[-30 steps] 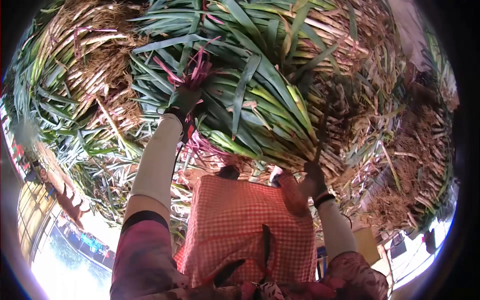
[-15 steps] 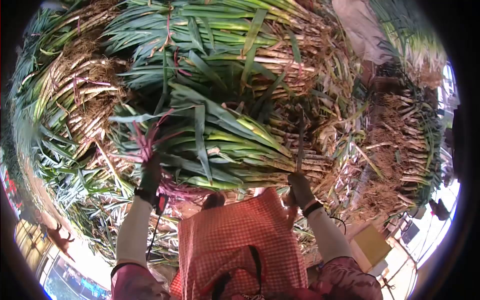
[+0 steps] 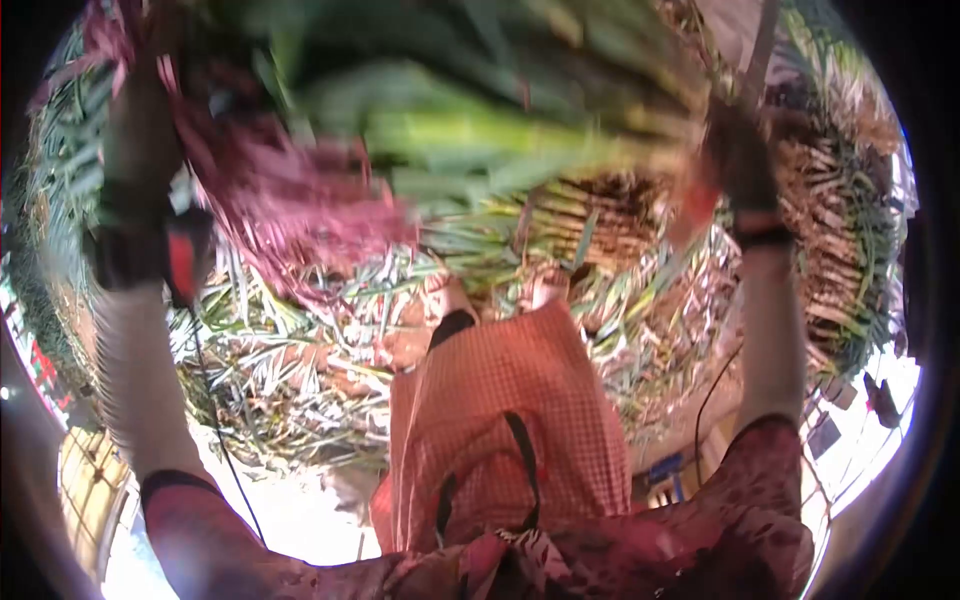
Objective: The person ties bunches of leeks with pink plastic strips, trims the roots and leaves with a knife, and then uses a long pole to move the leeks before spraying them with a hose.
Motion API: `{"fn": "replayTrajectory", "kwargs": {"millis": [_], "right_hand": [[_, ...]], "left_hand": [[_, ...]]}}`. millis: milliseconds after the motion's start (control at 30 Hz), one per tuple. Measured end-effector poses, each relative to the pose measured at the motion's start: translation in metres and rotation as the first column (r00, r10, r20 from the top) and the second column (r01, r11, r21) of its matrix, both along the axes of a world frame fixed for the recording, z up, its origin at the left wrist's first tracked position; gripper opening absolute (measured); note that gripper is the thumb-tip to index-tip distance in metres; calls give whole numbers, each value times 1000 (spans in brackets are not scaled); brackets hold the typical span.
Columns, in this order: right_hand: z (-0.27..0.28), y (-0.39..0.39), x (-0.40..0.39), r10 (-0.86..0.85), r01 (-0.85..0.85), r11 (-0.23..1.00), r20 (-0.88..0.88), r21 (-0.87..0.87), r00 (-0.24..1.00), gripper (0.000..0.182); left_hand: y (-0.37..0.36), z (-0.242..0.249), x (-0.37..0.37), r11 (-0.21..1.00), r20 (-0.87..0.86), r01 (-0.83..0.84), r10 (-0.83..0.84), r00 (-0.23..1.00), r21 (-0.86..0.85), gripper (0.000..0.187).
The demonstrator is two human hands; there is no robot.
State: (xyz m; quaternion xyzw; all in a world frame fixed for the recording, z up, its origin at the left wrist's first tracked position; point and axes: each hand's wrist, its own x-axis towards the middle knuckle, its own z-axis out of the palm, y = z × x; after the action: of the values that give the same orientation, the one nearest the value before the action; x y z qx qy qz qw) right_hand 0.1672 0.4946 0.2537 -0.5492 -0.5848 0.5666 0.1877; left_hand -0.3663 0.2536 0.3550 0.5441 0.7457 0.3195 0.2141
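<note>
A blurred bundle of long green onions (image 3: 450, 125) is raised close to the camera, spanning the space between my hands. My left hand (image 3: 145, 160), dark-gloved, is at its leafy end, closed around pink tie strips (image 3: 290, 195) that trail down toward the middle. Its fingers are smeared by motion. At the pale stem end, my right hand (image 3: 740, 155), also gloved, is closed on a long narrow blade-like tool (image 3: 762, 50) pointing upward. How each hand bears on the bundle is partly hidden by blur.
More green onions (image 3: 610, 225) lie beyond my feet, with a root-ended row (image 3: 835, 250) at the right. Loose leaf scraps (image 3: 290, 375) cover the ground. A red checked apron (image 3: 510, 400) hangs over my lap. A cord (image 3: 220, 410) runs along my left arm.
Both hands have risen and moved apart, and the green onion bundle has come up off the pile toward the camera. The pink strips and blade-like tool moved with the hands.
</note>
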Motion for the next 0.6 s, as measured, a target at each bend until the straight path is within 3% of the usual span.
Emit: {"fn": "replayTrajectory", "kwargs": {"millis": [33,67,100,133,167,233,267,333,367,400,433,500,567,600], "right_hand": [[0,30,-14,-146,129,987,-195,-98,970,19],[9,50,-29,-154,113,975,-216,-193,964,18],[13,60,-39,-143,115,979,-164,-169,976,15],[17,71,-52,-128,112,984,-115,-141,985,12],[18,79,-63,-113,106,988,-62,-114,992,11],[4,79,-63,-115,119,988,46,-102,992,13],[-7,74,-57,-131,141,984,96,-112,987,16],[-62,36,-30,-223,255,950,180,-181,958,28],[-102,23,5,-30,39,998,210,-39,977,29],[-136,1,34,114,-131,991,340,30,933,28],[-171,-21,63,223,-298,950,471,91,853,28],[-207,-87,109,256,-310,950,653,-34,713,24],[-289,-146,193,254,-244,964,643,-107,722,15],[-309,-164,222,271,-353,935,652,-5,709,15]], "left_hand": [[19,3,-26,991,298,-61,94,950,-118,48],[37,-11,-34,987,517,-154,159,841,-53,47],[57,-21,-37,965,707,-263,182,684,6,45],[69,-54,-61,985,312,-115,71,947,126,40],[72,-94,-98,983,-157,72,-45,987,170,35],[56,-150,-83,983,-602,182,-124,789,37,29],[39,-163,-38,993,-616,105,-115,779,-52,29],[-11,-237,11,941,-851,123,-337,402,-314,32],[-42,-294,38,965,-826,262,-171,536,-30,41],[-80,-312,86,942,-903,94,-337,266,-323,50],[-116,-343,113,899,-772,82,-413,484,-430,48],[-187,-406,166,803,-416,38,-348,840,-595,45],[-196,-392,234,636,-123,-69,-42,991,-768,38],[-183,-379,259,645,-73,-114,91,993,-755,38]]}}
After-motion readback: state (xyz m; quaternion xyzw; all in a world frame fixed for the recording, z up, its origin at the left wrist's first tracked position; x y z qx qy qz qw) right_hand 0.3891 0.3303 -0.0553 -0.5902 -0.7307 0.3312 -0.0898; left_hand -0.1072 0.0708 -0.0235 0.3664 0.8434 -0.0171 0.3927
